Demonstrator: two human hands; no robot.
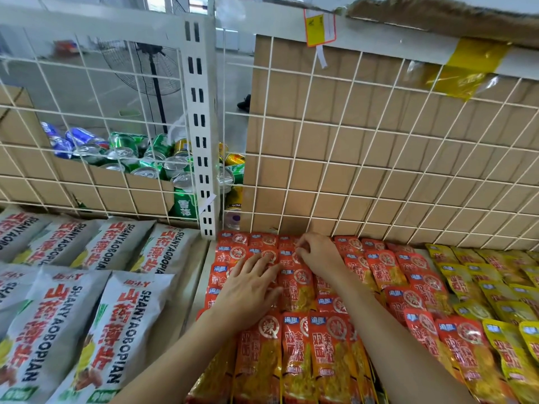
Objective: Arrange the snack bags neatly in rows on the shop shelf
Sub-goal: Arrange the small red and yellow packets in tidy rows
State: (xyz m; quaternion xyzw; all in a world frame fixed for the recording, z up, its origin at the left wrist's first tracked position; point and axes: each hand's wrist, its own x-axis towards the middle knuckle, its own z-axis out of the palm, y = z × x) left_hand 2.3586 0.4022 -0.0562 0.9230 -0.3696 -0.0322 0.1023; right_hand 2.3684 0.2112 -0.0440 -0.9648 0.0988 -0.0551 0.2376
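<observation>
Two hands work the far rows of the red snack bags, which lie overlapped like shingles on the shelf, between large grey yam-chip bags on your left and yellow snack bags on your right.

Your left hand lies flat, its grip fully open, fingers straight and spread, pressing on the second and third rows. It holds nothing.

Your right hand reaches to the rear. Its grip is closed small, and the curled fingertips appear to pinch the top edge of a back-row bag, close against the wire mesh.

Risks, as judged from this layout:
- The bags look slick and overlap closely, so pulling the pinched one is likely to drag its neighbours askew if the flat hand lifts early.
- Both forearms cross above the front rows, and a lowered wrist or elbow would push those finished rows out of line.
- The back row sits hard against the mesh, so a bag pushed too far may buckle or ride up.
- Red and yellow columns touch, and a sideways shove could mix them.
</observation>
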